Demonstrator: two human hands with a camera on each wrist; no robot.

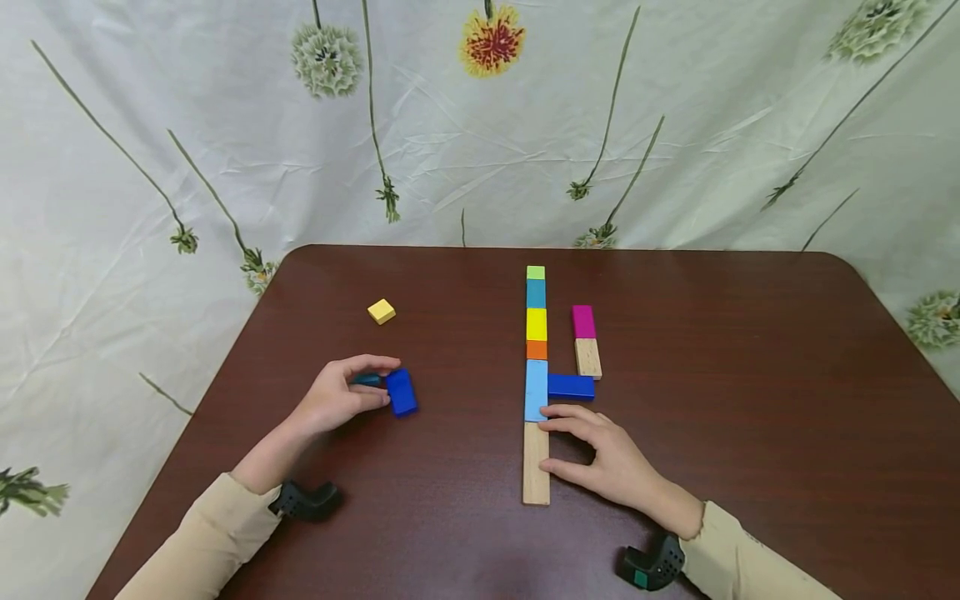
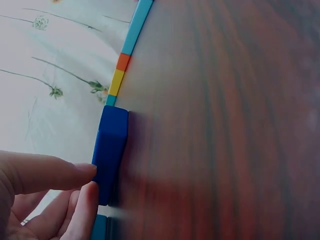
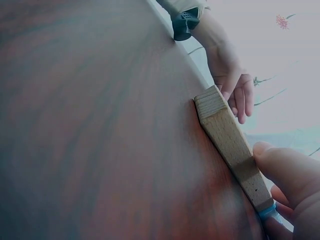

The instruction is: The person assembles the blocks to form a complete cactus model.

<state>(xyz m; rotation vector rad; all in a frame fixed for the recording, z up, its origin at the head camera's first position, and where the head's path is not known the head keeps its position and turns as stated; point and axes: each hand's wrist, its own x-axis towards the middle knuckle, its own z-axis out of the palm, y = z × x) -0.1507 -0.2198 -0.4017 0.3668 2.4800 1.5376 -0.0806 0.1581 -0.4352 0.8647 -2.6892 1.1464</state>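
In the head view, my left hand (image 1: 347, 392) is at a dark blue block (image 1: 402, 392) on the left of the table, with thumb and index finger pinching it near its far left corner. A teal block (image 1: 367, 379) lies partly hidden behind these fingers. My right hand (image 1: 600, 454) has its fingers spread and slightly bent beside a straight row of blocks. Its fingertips touch the right side of the light blue block (image 1: 536, 390), while the thumb rests against the plain wooden block (image 1: 536, 467) at the row's near end.
Farther up the row come orange (image 1: 536, 350), yellow (image 1: 536, 324), blue (image 1: 536, 293) and green (image 1: 536, 272) blocks. A dark blue block (image 1: 572, 387) juts right from the row. Beyond it lie a wooden block (image 1: 588, 357) and a magenta block (image 1: 583, 322). A small yellow block (image 1: 382, 312) sits far left.
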